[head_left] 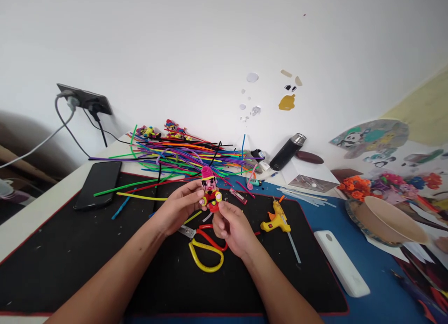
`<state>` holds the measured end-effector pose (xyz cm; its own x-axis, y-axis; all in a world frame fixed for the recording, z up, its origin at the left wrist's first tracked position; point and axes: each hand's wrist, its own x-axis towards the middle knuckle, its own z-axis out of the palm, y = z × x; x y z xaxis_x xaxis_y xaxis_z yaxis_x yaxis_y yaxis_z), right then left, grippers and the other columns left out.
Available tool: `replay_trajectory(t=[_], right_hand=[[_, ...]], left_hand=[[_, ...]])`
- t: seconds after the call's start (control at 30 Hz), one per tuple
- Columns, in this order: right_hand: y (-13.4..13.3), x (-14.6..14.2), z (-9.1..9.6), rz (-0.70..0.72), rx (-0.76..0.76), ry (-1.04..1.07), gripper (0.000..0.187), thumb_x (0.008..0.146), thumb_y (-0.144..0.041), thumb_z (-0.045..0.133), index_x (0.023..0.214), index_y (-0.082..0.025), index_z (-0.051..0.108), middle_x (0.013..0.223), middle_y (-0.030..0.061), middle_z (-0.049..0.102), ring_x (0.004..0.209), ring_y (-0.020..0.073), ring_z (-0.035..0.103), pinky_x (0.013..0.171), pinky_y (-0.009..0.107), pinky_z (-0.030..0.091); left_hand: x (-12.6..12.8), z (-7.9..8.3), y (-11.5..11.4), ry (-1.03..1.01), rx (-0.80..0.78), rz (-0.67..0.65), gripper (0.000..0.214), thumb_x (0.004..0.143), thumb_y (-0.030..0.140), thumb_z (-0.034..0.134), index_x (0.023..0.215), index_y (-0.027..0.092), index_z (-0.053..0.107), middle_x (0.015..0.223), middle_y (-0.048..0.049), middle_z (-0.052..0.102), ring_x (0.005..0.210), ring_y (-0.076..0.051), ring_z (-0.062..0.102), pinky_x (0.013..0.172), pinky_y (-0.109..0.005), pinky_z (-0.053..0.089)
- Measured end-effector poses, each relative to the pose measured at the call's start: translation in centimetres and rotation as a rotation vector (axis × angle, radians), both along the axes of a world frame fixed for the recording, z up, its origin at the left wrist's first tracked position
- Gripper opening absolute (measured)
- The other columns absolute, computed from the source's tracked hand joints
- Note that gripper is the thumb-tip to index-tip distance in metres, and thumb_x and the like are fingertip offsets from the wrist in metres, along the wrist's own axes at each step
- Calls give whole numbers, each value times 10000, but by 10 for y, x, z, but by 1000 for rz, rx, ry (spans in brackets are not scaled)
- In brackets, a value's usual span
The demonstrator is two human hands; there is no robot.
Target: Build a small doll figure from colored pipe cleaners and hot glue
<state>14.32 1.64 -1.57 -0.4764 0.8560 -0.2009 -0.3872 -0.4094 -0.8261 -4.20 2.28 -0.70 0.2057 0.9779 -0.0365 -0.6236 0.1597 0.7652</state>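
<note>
Between my two hands is a small pipe-cleaner doll [211, 189] with a pink hat, a pink face with black marks and a red and yellow body. It is held upright above the black mat [140, 263]. My left hand [182, 203] pinches its left side with thumb and fingers. The fingers of my right hand [234, 224] are closed on its lower right part. Just below the hands, scissors [207, 254] with one yellow and one red handle lie on the mat, their blades partly hidden by my left hand.
Many coloured pipe cleaners [189, 156] are piled along the wall, with more small dolls [173, 127] behind them. A yellow glue gun [277, 220] lies to the right, near a white box [341, 263]. A phone [98, 185] is at left; a black flask [287, 151] lies at the back.
</note>
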Motion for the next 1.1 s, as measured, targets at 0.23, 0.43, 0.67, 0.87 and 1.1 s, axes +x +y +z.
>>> replay_trajectory(t=[0.23,0.43,0.67,0.87,1.1], right_hand=[[3,6,0,-8,-21,24,504,818,-605,858,795,-198,561,530,-91,463,404,51,308,432,237,156],[1,3,-1,7,-55,46,487,830,-566,859,800,-211,527,551,-94,469,413,55,313,442,247,151],[1,3,-2,9,-63,55,497,834,-581,846,780,-213,516,567,-90,462,423,55,304,447,252,161],[0,3,-2,15,-63,61,491,842,-573,840,763,-214,514,564,-87,458,425,58,304,447,252,170],[1,3,-1,16,-65,82,512,844,-588,838,747,-207,511,562,-86,468,416,53,314,445,252,161]], left_hand=[[6,4,-4,57,177,-120,570,745,213,948,1278,257,752,1343,-123,718,1022,-232,698,878,-314,546],[14,3,-4,133,142,-47,460,772,174,930,1196,248,769,1218,-80,770,1081,-234,712,952,-311,534],[16,3,-3,141,141,-13,364,786,199,917,1124,211,782,1135,-81,792,1040,-241,725,933,-309,531],[16,-1,-2,150,136,-3,348,786,205,918,1111,205,793,1086,-80,799,995,-231,722,902,-302,532],[15,1,-1,146,160,-39,345,790,205,923,1109,205,792,1093,-79,808,997,-230,739,920,-303,544]])
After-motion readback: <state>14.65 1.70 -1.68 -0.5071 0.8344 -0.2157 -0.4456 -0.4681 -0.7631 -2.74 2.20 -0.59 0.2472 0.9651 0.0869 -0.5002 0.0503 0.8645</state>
